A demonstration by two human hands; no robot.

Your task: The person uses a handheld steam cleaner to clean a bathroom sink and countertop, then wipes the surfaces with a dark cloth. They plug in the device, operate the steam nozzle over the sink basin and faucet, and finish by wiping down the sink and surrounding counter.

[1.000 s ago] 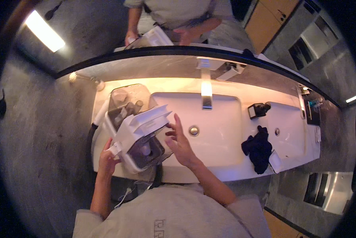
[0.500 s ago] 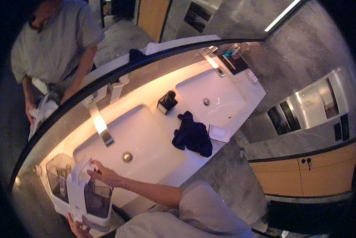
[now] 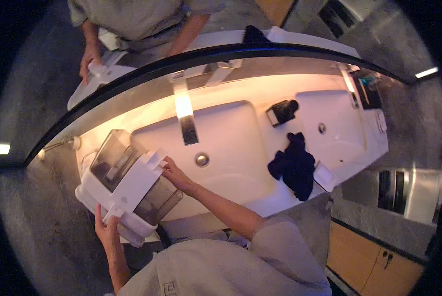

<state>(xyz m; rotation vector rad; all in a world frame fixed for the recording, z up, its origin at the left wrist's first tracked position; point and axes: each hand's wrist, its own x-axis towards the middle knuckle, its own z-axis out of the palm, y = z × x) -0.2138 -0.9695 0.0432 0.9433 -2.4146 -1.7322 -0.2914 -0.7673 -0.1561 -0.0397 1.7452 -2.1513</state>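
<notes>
A white storage box (image 3: 132,185) with smoky see-through covers on both sides of a white middle band sits at the left end of the counter, beside the left sink. Through its far cover, some items show dimly; their kind cannot be made out. My left hand (image 3: 108,231) grips the near end of the box by the white clasp, thumb and fingers on either side. At the opposite end of the band, my right hand (image 3: 177,176) has its fingers closed on the raised white end piece. The undersides of both hands are hidden.
The left sink (image 3: 230,163) has a tall faucet (image 3: 185,113). Between it and the right sink (image 3: 339,118) stand a dark soap dispenser (image 3: 282,112) and a crumpled dark cloth (image 3: 295,167). A white soap dish (image 3: 324,176) lies at the front edge. A mirror runs behind.
My view has turned, so the counter sits more level and farther right. The box appears rotated, and more of my left hand shows at its near end. Both hands stay on the box.
</notes>
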